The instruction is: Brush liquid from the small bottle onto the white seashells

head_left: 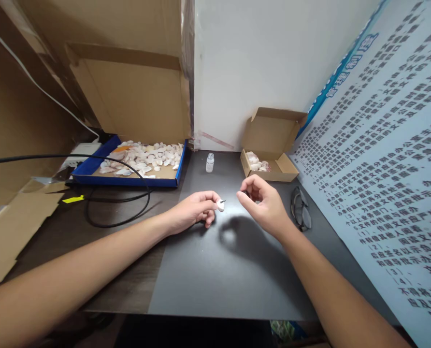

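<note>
Pinches shell (221, 207) w/ L hand (193, 211), grip set on near edge btwn thumb and fingertips, just above table (197, 280); prob. held by the edge to leave most of the face exposed. On shell, a thin dark sliver (222, 201), too small to ID. Holds R hand (264, 205) opposite, apart from shell, w/ thumb and fingers curled inward, perhaps for fine handling at close range. Can't tell re R grip: released or grasping something tiny, w/ only a dark spot visible nr fingertips. Beyond both hands, upright bottle (209, 163), prob. placed centrally for easy reach from either side. Back L, blue tray (128, 181) w/ many loose shells (157, 154); back R, box (279, 177) w/ pinkish shells (257, 164), lid up, prob. for quick access. By R wrist, glasses (303, 213), prob. put aside to free the middle. In front of tray, looped black cable (20, 158), apart from both hands
</note>
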### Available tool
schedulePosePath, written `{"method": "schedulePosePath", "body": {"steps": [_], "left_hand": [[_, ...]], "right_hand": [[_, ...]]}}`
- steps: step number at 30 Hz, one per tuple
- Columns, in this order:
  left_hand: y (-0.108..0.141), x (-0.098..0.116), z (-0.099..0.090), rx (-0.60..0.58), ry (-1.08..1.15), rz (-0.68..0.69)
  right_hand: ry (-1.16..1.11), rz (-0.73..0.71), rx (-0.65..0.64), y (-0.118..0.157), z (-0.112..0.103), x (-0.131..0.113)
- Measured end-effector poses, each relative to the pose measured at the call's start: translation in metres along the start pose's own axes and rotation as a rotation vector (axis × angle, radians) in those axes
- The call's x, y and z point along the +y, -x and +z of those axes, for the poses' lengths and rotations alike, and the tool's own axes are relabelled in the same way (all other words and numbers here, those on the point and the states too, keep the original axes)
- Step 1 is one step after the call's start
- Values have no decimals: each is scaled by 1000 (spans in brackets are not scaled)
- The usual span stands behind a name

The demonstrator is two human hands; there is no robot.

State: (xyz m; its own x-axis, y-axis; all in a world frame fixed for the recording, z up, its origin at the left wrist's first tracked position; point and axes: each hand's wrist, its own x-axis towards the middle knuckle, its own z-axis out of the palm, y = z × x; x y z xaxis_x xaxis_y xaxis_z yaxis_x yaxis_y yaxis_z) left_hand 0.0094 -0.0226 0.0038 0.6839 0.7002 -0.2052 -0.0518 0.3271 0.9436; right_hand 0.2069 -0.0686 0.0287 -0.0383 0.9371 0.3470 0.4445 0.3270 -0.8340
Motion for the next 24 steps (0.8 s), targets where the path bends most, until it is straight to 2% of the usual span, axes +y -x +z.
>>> {"method": "schedulePosePath", "body": {"steps": [6, 15, 20, 24], "left_hand": [[1, 3, 0, 6, -42, -18], [1, 3, 1, 4, -62, -31], [0, 2, 2, 12, -48, -30], [0, 1, 2, 8, -50, -26]], "right_hand": [[67, 5, -30, 0, 2, 0], [-137, 74, -60, 0, 2, -3], [32, 24, -12, -1, 0, -2], [-113, 51, -23, 0, 0, -2]]}}
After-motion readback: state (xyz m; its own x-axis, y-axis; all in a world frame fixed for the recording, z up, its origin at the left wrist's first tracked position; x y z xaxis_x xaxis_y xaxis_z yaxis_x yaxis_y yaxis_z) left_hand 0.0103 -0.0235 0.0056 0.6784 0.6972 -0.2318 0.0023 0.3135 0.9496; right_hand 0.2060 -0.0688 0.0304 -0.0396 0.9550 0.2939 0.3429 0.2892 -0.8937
